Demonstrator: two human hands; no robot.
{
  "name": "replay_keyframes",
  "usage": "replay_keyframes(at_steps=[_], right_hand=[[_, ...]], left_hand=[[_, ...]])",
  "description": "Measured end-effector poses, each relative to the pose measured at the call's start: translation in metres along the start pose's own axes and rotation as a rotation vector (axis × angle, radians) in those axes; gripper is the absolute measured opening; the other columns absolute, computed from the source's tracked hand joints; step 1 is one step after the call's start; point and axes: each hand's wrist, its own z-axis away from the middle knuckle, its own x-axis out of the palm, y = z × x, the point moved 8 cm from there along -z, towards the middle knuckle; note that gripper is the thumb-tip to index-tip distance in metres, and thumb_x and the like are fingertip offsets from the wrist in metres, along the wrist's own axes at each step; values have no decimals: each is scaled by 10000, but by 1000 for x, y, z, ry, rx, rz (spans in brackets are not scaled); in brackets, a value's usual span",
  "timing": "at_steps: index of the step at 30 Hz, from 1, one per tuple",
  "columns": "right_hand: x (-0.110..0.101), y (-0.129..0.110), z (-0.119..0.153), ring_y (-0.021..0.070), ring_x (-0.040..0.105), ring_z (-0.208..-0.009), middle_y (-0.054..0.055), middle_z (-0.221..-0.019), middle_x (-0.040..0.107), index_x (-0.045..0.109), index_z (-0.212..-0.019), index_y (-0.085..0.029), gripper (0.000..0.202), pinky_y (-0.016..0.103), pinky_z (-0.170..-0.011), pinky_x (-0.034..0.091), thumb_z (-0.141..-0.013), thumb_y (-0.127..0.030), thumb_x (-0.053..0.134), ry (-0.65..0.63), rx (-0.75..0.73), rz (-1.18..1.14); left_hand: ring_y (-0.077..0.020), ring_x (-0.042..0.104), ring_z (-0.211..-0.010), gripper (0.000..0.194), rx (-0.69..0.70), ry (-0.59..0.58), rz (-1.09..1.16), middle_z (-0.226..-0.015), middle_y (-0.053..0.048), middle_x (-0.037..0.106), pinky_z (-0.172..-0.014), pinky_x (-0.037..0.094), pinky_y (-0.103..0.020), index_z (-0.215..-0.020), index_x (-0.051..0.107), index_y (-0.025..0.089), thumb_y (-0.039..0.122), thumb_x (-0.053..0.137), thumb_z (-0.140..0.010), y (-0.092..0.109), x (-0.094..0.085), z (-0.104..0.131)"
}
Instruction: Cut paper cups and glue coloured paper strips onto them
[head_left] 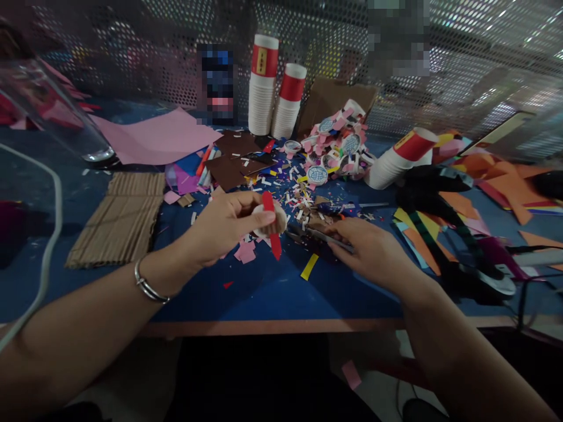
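Observation:
My left hand (pixel 220 225) is closed around a small round cup piece (pixel 280 221), whitish at the edge and brown inside. A red paper strip (pixel 275 243) lies across it, pinched under my thumb. My right hand (pixel 369 246) is closed on a thin grey tool (pixel 332 239), its dark end pointing left toward the cup piece; its exact kind is blurred. Behind this hand lies a tool with a blue handle (pixel 329 207) and a narrow blade. Pink paper scraps (pixel 245 252) and a yellow strip (pixel 310 266) rest on the blue table below both hands.
Stacked paper cups (pixel 263 88) stand at the back, near a pile of decorated cup pieces (pixel 336 143). Corrugated cardboard (pixel 121 220) and pink paper (pixel 153 138) lie left. Toward the right are a tilted cup stack (pixel 400 158), coloured paper (pixel 417 234) and a black glove-like object (pixel 457 234).

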Motion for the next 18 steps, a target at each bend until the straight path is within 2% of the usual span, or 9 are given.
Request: replay_keyframes(at_steps=[3,7,10,13,18], right_hand=[[-2,-1,-2,263,713,-850,99,-1002,753,698,-1156,-191,252,356,-707,510,-916,-192,622,-9,13,51],[-11,-2,-1,274,723,-895,106,-1033,758,696,-1186,-195,280,354,-715,519,-920,-193,611,77,4,9],[-23,-6,-2,227,714,-853,93,-1060,766,701,-1150,-203,229,335,-718,531,-956,-192,581,177,-29,-204],[-36,-11,-7,166,684,-755,35,-989,764,728,-1079,-244,195,294,-666,521,-980,-176,574,231,-50,-478],[-49,-19,-21,172,712,-834,10,-997,764,774,-1094,-296,319,284,-684,555,-960,-106,556,329,-54,-810]], left_hand=[[-122,725,-750,85,-20,-65,106,-877,-40,800,-736,587,-243,-897,738,160,230,709,-935,-4,9,3],[-106,719,-743,78,-39,-47,131,-863,-33,796,-745,585,-219,-892,742,151,226,748,-911,-11,4,1],[-106,719,-739,83,-40,-51,150,-861,-35,796,-735,583,-216,-898,748,149,232,755,-908,-14,4,-2],[-113,730,-748,106,-69,-46,170,-863,-35,796,-735,588,-220,-922,747,149,253,761,-906,-18,5,-2],[-137,757,-781,140,-120,-15,116,-904,-52,810,-745,602,-244,-964,727,152,280,742,-909,-23,5,0]])
